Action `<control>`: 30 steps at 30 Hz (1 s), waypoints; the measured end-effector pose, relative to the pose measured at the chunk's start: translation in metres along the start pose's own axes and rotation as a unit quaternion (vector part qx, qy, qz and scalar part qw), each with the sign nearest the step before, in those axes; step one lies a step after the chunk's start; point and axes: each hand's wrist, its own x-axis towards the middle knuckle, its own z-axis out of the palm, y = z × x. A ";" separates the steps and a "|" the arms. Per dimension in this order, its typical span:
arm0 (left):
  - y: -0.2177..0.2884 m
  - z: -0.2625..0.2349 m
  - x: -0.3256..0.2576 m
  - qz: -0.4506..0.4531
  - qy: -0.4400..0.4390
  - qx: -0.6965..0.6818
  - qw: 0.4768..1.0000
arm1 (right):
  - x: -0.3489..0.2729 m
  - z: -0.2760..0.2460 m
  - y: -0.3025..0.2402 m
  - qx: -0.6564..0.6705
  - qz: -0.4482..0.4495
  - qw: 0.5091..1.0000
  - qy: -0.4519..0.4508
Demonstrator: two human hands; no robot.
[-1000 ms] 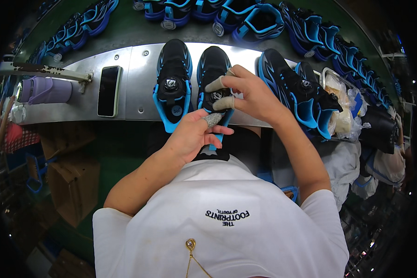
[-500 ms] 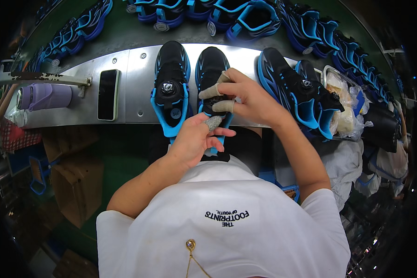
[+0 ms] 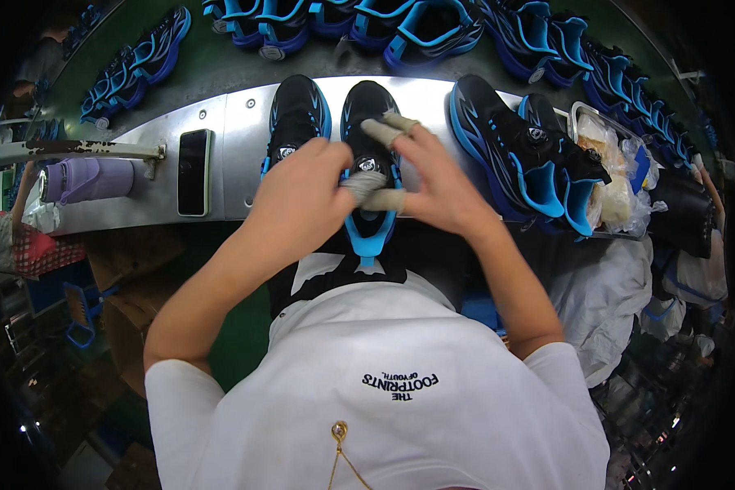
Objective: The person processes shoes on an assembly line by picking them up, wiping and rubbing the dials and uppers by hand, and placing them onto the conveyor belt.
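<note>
1. Black-and-blue, the shoe (image 3: 363, 149) is set toe-away on the counter (image 3: 238, 173), its heel (image 3: 369, 243) overhanging.
2. Since the earlier frame, the left hand (image 3: 306, 192) has been turned over and moved from heel to dial (image 3: 368, 165).
3. On bare metal, a phone (image 3: 193, 173) and purple bottle (image 3: 98, 180) are placed.
4. Fingers of the right hand (image 3: 439, 192) are spread over the shoe; whether anything is pinched by the left's cannot be told.

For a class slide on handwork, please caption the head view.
Left hand and right hand, finger covers on both, over a blue-trimmed black shoe at a metal worktop.
</note>
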 end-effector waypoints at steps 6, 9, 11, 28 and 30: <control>0.006 0.004 0.048 -0.059 -0.208 0.170 0.961 | -0.003 0.024 0.006 0.035 0.052 0.998 0.005; 0.002 0.010 0.046 0.055 -0.163 0.197 0.965 | -0.006 0.031 0.013 0.039 0.028 0.998 0.039; -0.004 0.013 0.044 0.164 -0.105 0.211 0.958 | -0.007 0.033 0.017 0.036 0.029 0.998 0.032; 0.001 0.033 -0.047 -0.260 -0.085 -0.671 0.689 | 0.021 -0.013 -0.026 -0.058 0.060 0.992 -0.090; -0.007 0.047 -0.045 -0.226 -0.127 -0.700 0.665 | 0.016 -0.007 -0.028 -0.096 0.049 0.992 -0.063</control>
